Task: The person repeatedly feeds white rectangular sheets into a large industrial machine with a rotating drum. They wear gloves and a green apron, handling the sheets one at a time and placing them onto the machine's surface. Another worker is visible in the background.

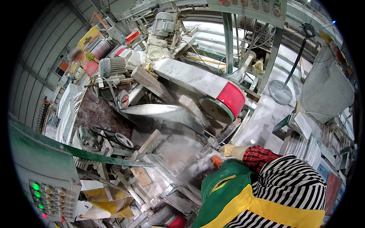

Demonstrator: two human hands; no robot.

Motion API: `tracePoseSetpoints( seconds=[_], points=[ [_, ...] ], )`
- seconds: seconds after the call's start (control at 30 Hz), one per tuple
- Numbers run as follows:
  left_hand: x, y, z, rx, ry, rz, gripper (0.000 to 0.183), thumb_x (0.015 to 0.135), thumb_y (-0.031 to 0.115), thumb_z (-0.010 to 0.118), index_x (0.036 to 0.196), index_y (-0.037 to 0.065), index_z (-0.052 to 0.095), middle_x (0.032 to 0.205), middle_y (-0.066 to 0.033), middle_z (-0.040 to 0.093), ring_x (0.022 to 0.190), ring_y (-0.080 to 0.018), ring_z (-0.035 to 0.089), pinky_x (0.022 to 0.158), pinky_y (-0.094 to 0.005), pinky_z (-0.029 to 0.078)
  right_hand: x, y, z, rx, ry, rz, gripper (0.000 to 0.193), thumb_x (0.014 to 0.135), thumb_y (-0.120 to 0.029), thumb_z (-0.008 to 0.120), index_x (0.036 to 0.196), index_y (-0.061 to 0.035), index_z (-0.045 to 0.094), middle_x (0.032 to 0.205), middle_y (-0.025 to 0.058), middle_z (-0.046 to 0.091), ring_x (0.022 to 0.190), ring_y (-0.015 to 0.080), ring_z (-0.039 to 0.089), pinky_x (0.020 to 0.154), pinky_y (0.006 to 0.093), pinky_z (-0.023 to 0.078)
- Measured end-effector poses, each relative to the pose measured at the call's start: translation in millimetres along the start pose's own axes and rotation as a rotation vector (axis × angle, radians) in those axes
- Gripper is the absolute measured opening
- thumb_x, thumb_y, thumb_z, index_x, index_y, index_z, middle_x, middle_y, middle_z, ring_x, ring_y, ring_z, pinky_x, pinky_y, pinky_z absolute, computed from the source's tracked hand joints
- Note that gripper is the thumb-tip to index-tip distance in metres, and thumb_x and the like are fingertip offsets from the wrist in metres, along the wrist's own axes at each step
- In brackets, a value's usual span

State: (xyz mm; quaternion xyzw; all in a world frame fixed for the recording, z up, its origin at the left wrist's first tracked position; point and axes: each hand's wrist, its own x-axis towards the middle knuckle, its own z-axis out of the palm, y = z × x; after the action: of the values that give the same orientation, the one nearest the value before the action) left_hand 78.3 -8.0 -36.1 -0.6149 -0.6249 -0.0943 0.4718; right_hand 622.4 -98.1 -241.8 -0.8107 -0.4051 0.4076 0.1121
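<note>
Beige glove [235, 151] covers the right hand [228, 150], which lies just beside the metal rail [213, 143] along the machine's near edge; its fingers blend into the dusty parts, so I cannot tell whether they touch the rail, or whether they are spread or pinching; the left hand cannot be made out, nor its state; below the glove an orange shape [216, 161] pokes out beside the green apron [228, 178], too unclear to name; a red-and-black checked cuff [261, 157] and a striped sleeve [292, 176] follow the right arm.

Beyond the rail stands the machine's long white cover [186, 74], its rounded red end [232, 99] toward the person; grey motors [163, 23] sit past its far end; to the right stretches a pale bench [266, 119], a pole stand [280, 93] with a round base near its far end, stacked slabs [304, 148] by its right edge; a control box [51, 197] with lit green buttons fills the lower left; a co-worker [90, 66] in reddish clothing is far off at upper left.
</note>
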Motion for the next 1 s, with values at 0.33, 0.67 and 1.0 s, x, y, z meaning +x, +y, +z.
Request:
tracePoseSetpoints(
  seconds=[0.33,0.67,1.0],
  points=[
    [-8.3,8.5,0.0,0.038,0.039,0.027,0.031,0.096,0.024,0.057,0.114,0.001,0.065,0.103,-0.0134,0.068,0.093,-0.0298,0.064,0.079,-0.0426,0.050,-27.4,30.0,-15.7,0.036,-0.102,0.274,0.055,0.083,-0.041,0.059,0.136,-0.0302,0.057,0.126,0.0107,0.065,0.116,0.0320,0.062,0.100,0.0444,0.048],
    [-2.9,19.3,-13.3,0.018,-0.080,-0.027,0.030,0.095,0.025,0.055,0.111,0.001,0.064,0.106,-0.0164,0.067,0.094,-0.0329,0.064,0.080,-0.0455,0.049,-30.2,19.4,-16.3,0.006,-0.057,0.147,0.056,0.080,-0.041,0.063,0.134,-0.0229,0.059,0.127,0.0139,0.064,0.117,0.0330,0.061,0.100,0.0437,0.048],
    [-0.1,29.0,-26.8,0.001,-0.084,-0.035,0.031,0.096,0.026,0.054,0.106,-0.001,0.063,0.102,-0.0204,0.066,0.090,-0.0381,0.063,0.071,-0.0474,0.047,-33.8,17.4,-19.6,0.052,-0.076,0.148,0.054,0.081,-0.036,0.059,0.134,-0.0231,0.060,0.130,0.0120,0.063,0.117,0.0329,0.061,0.102,0.0415,0.047]
  ],
)
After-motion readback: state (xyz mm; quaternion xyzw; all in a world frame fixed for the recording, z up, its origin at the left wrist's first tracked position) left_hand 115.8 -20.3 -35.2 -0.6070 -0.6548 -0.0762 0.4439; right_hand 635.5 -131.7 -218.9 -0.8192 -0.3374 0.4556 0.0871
